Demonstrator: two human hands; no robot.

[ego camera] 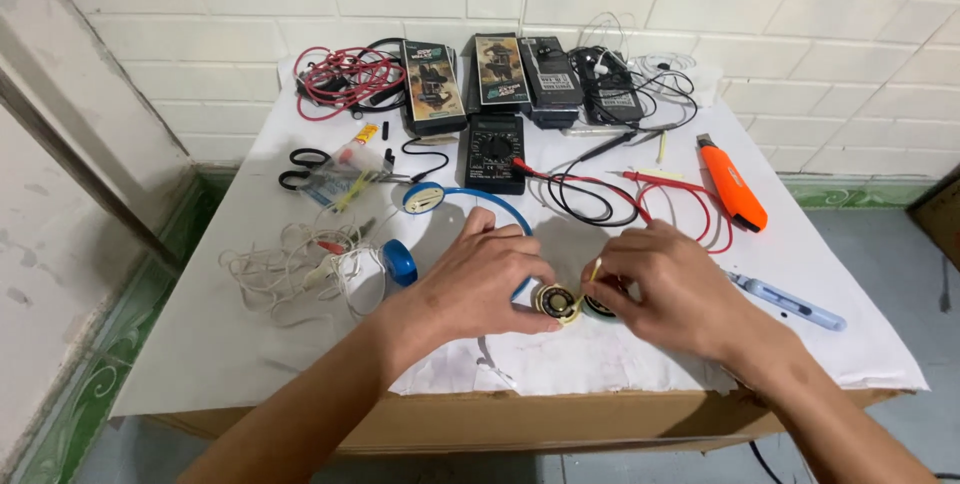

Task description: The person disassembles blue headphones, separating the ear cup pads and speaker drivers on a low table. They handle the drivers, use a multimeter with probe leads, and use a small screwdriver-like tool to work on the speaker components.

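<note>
My left hand rests on the white table cover and pinches a small round cream-and-gold speaker disc between thumb and fingers. My right hand is closed around a second round disc, mostly hidden under its fingers, and a thin yellow stick pokes up between its fingertips. The two discs lie side by side, almost touching. A blue headband curves behind my left hand, with another round cream earpiece at its far end.
A black multimeter with red and black leads lies behind. Also present: orange utility knife, pen-shaped tester, blue tape roll, white cables, scissors, red wires, boxes.
</note>
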